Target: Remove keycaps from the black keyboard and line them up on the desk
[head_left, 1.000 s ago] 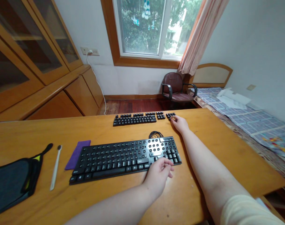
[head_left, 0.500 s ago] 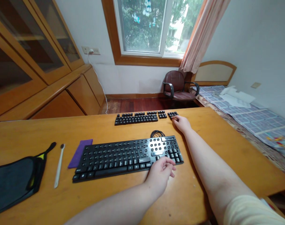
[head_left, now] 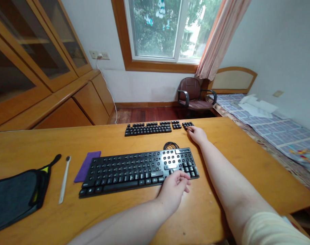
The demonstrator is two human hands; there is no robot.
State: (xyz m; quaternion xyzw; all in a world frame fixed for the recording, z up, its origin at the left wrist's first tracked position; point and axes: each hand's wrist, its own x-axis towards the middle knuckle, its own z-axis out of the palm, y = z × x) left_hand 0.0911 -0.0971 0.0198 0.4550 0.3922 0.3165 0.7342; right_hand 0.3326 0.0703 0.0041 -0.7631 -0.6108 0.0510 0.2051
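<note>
A black keyboard (head_left: pixel 129 169) lies across the table; most upper rows have bare key sockets, while keycaps sit on its lower rows and part of the number pad. My left hand (head_left: pixel 174 186) rests at its lower right edge, fingers loosely bent and apart, holding nothing visible. Beyond the keyboard, loose black keycaps (head_left: pixel 148 130) are laid out in keyboard order. My right hand (head_left: pixel 197 134) reaches to the number-pad group of keycaps (head_left: pixel 187 124), its thumb and fingers pinched at a keycap there; the fingertips partly hide it.
A coiled black cable (head_left: pixel 170 145) lies behind the keyboard. Left of it are a purple cloth (head_left: pixel 86 167), a white toothbrush (head_left: pixel 64 179) and a black pouch (head_left: pixel 15 197). Past the table's far edge stands an office chair (head_left: pixel 192 92); a bed (head_left: pixel 262 126) is at the right.
Hardly anything differs. Both hands stay in the same places, and the view has shifted very slightly.
</note>
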